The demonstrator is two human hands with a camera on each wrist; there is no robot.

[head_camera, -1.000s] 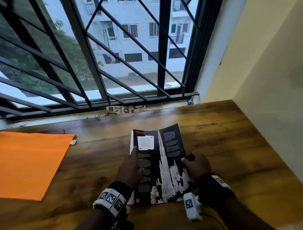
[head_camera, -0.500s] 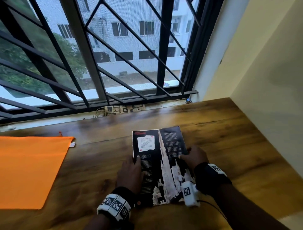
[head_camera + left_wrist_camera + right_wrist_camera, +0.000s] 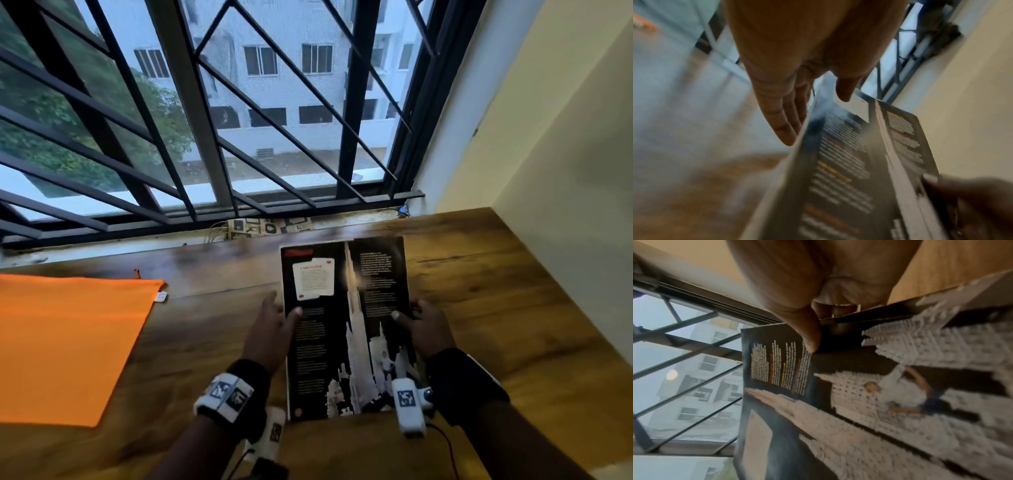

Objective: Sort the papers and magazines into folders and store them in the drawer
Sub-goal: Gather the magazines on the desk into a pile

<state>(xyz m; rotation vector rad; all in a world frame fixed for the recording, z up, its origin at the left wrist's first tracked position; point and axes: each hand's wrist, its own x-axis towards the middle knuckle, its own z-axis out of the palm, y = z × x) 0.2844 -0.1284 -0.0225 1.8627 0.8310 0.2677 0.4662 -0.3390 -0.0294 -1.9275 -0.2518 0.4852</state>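
A dark open magazine (image 3: 346, 325) with a white tower picture is held over the wooden table (image 3: 479, 308), its pages spread. My left hand (image 3: 270, 329) pinches its left edge, thumb on the page and fingers running under it. The left wrist view shows the left hand (image 3: 797, 97) with straight fingers along the magazine (image 3: 849, 162), blurred. My right hand (image 3: 424, 329) grips the right edge. In the right wrist view the right hand (image 3: 813, 321) has its thumb on the magazine (image 3: 859, 402) and its fingers curled beneath. An orange folder (image 3: 68, 342) lies flat at the left.
A barred window (image 3: 239, 137) runs along the table's far side, with a patterned strip (image 3: 270, 226) on its sill. A cream wall (image 3: 565, 205) borders the table on the right. Bare wood lies between the folder and the magazine.
The magazine has opened out flatter and moved away from me toward the window. Both hands have slid up along its side edges.
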